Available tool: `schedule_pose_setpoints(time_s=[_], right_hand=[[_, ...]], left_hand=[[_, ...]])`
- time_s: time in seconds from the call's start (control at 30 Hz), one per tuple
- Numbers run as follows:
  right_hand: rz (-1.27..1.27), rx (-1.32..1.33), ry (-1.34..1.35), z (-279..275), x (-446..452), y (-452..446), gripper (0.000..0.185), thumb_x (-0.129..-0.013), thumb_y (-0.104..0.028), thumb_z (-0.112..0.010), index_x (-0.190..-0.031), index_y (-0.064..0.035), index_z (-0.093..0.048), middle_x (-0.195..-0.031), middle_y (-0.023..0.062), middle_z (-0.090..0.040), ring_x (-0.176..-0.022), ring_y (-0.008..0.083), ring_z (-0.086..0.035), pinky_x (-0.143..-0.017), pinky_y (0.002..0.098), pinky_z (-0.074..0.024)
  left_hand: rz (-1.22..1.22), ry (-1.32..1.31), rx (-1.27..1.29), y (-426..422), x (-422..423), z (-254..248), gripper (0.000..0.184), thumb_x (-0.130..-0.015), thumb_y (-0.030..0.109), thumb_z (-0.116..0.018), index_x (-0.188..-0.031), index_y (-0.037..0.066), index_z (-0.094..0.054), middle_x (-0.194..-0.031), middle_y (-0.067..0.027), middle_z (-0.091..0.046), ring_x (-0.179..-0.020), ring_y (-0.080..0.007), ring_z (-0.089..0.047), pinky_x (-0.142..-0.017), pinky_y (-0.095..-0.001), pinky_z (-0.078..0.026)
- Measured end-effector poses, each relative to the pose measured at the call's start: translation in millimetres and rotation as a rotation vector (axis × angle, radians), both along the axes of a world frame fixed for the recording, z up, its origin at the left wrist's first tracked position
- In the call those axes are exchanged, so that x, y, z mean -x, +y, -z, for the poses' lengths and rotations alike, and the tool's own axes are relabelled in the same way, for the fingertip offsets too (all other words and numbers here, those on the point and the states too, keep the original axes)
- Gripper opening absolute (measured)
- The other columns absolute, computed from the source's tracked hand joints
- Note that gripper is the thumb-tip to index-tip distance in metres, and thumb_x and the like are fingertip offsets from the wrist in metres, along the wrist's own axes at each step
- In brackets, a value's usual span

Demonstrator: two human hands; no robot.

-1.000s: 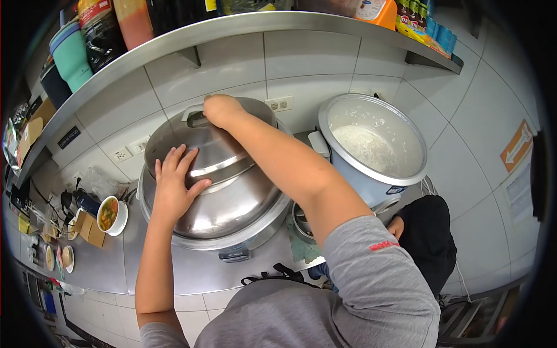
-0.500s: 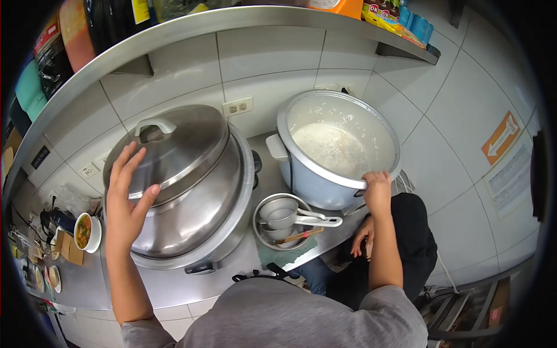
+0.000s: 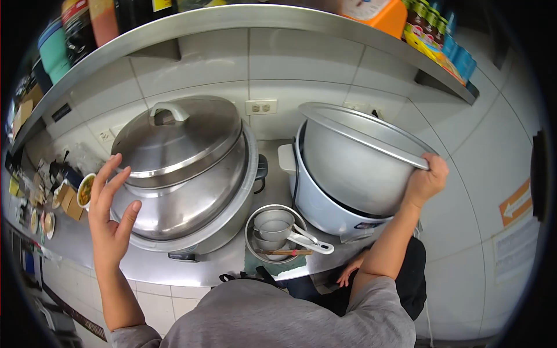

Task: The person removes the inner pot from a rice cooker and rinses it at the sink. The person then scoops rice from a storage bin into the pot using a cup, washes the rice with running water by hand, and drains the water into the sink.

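My right hand (image 3: 427, 178) is closed on the rim of a silver inner pot (image 3: 360, 162). The pot is tilted, its right side raised partly out of the light-blue rice cooker body (image 3: 325, 211); its inside bottom is hidden from this angle. My left hand (image 3: 113, 223) holds nothing, fingers apart, in front of a large metal pot (image 3: 232, 223) covered by a domed steel lid (image 3: 191, 136). Between the two cookers, a metal bowl (image 3: 248, 229) holds small strainers or ladles (image 3: 274, 225) and a wooden-handled utensil (image 3: 284, 252).
A green cloth (image 3: 255, 268) lies under the bowl at the counter's edge. Another person (image 3: 409, 278) is low at the right, a hand (image 3: 351, 269) showing below my arm. A bowl of food (image 3: 86, 191) stands at left. A metal shelf (image 3: 261, 17) with bottles and packages runs overhead.
My right hand has raised the inner pot's right side, tilting it leftward, and the white residue inside is out of sight. My left hand remains open. The camera view has shifted.
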State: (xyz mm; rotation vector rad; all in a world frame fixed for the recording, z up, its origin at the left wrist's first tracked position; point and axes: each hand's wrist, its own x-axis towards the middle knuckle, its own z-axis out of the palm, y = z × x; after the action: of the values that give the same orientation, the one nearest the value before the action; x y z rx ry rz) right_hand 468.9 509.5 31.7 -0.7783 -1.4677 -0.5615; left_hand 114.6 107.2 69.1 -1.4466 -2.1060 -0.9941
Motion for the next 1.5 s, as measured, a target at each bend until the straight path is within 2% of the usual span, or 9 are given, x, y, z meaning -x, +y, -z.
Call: schedule_pose_setpoints(time_s=[0.6, 0.7, 0.77, 0.83, 1.1, 1.2, 1.33, 1.43, 1.5], right_hand=[[-0.322, -0.214, 0.054, -88, -95, -187, 0.017, -0.070, 0.013, -0.054, -0.082, 0.0065, -0.064, -0.087, 0.0094, -0.063, -0.086, 0.0205, -0.058, -0.082, 0.0304, -0.0461], [-0.535, -0.153, 0.042, -113, -105, -246, 0.018, -0.077, 0.006, -0.057, -0.092, 0.0065, -0.065, -0.097, 0.0124, -0.064, -0.092, 0.0224, -0.060, -0.086, 0.0328, -0.0473], [-0.297, -0.447, -0.069, -144, -68, -311, 0.049, -0.084, -0.038, -0.062, -0.061, 0.0048, -0.064, -0.054, 0.0147, -0.059, -0.052, 0.0245, -0.060, -0.055, 0.0346, -0.0513], [-0.401, -0.492, -0.022, -155, -57, -359, 0.046, -0.083, -0.035, -0.062, -0.060, 0.0046, -0.063, -0.054, 0.0140, -0.059, -0.052, 0.0243, -0.060, -0.054, 0.0352, -0.0510], [-0.720, -0.564, -0.003, -172, 20, -476, 0.043, -0.084, -0.029, -0.059, -0.059, 0.0050, -0.061, -0.056, 0.0155, -0.060, -0.052, 0.0245, -0.060, -0.052, 0.0344, -0.0505], [-0.912, -0.657, -0.023, -170, 83, -503, 0.040, -0.088, -0.027, -0.056, -0.066, 0.0048, -0.062, -0.062, 0.0178, -0.060, -0.058, 0.0262, -0.061, -0.057, 0.0366, -0.0518], [-1.146, -0.514, 0.051, -139, 202, -532, 0.027, -0.091, -0.021, -0.050, -0.089, 0.0047, -0.057, -0.086, 0.0185, -0.058, -0.077, 0.0260, -0.060, -0.072, 0.0369, -0.0505], [-1.370, -0.167, 0.159, -107, 302, -539, 0.027, -0.093, -0.017, -0.045, -0.106, 0.0046, -0.054, -0.104, 0.0190, -0.057, -0.092, 0.0258, -0.060, -0.083, 0.0371, -0.0495], [-1.568, 0.098, 0.220, -89, 378, -557, 0.032, -0.094, -0.014, -0.042, -0.118, 0.0046, -0.052, -0.115, 0.0193, -0.057, -0.101, 0.0257, -0.060, -0.090, 0.0373, -0.0488]], left_hand=[[0.150, -0.190, -0.177, -72, 25, 26, 0.037, -0.080, 0.016, -0.069, -0.116, 0.008, -0.063, -0.130, -0.0112, -0.053, -0.120, -0.0288, -0.051, -0.100, -0.0373, -0.039], [0.362, -0.286, -0.241, -95, 34, 40, 0.036, -0.084, 0.018, -0.067, -0.119, 0.010, -0.061, -0.127, -0.0113, -0.054, -0.119, -0.0265, -0.051, -0.099, -0.0362, -0.040], [0.509, -0.484, -0.322, -108, 40, 47, 0.035, -0.088, 0.025, -0.065, -0.117, 0.008, -0.061, -0.122, -0.0100, -0.057, -0.115, -0.0220, -0.054, -0.096, -0.0350, -0.042], [0.651, -0.769, -0.264, -130, 48, 39, 0.036, -0.096, 0.026, -0.055, -0.125, 0.005, -0.056, -0.129, -0.0079, -0.053, -0.114, -0.0149, -0.052, -0.096, -0.0317, -0.043], [0.727, -1.502, -0.295, -295, 82, -13, 0.104, -0.082, 0.075, -0.042, -0.143, -0.007, -0.024, -0.141, -0.0246, -0.036, -0.132, -0.0341, -0.035, -0.109, -0.0462, -0.028], [0.679, -1.665, -0.348, -379, 105, -27, 0.093, -0.082, 0.065, -0.054, -0.137, -0.007, -0.035, -0.135, -0.0231, -0.043, -0.127, -0.0315, -0.042, -0.108, -0.0448, -0.031], [0.608, -1.588, -0.700, -496, 129, -25, 0.029, -0.072, 0.015, -0.068, -0.096, -0.001, -0.063, -0.088, -0.0134, -0.067, -0.071, -0.0213, -0.066, -0.072, -0.0338, -0.054], [0.425, -1.498, -0.923, -594, 151, 9, 0.028, -0.070, 0.012, -0.062, -0.093, -0.004, -0.061, -0.079, -0.0125, -0.067, -0.060, -0.0210, -0.066, -0.059, -0.0317, -0.056], [0.285, -1.379, -0.994, -651, 144, 16, 0.036, -0.069, 0.014, -0.064, -0.098, -0.005, -0.058, -0.085, -0.0136, -0.062, -0.075, -0.0233, -0.064, -0.076, -0.0390, -0.054]])
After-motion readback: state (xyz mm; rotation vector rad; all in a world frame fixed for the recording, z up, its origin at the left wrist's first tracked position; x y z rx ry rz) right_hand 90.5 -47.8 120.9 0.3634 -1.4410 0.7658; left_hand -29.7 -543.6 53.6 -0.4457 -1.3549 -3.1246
